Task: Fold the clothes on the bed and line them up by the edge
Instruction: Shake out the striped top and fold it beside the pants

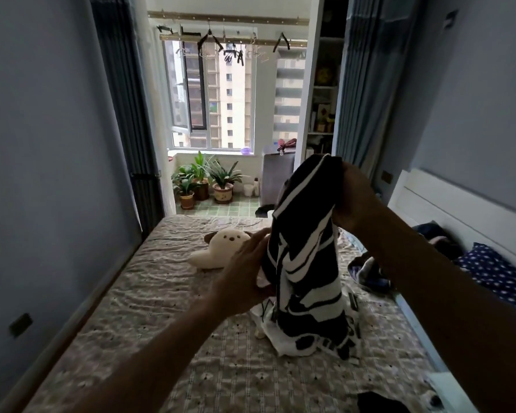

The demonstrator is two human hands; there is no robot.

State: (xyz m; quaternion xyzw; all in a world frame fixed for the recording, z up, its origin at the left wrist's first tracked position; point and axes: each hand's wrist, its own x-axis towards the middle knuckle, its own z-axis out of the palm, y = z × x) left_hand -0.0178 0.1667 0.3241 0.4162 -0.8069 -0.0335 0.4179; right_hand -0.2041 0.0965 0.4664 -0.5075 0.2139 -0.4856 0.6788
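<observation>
Over the middle of the bed (149, 299), we are holding the striped garment (304, 263) up by its top.
Our right hand (355, 195) is gripping the bunched top, arm raised and reaching forward; our left hand (245, 269) is lying open against the cloth's left side, lower down. With the hem trailing crumpled on the bed, we are expecting a crooked fold, or the bunch slipping loose.

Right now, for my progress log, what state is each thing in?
striped garment: held up, bunched, lower end on the bed.
right hand: grips the garment's top.
left hand: flat against the garment's side.
plush toy: lying on the bed.
clothes heap: crumpled, unfolded.
window sash: swung open.
</observation>
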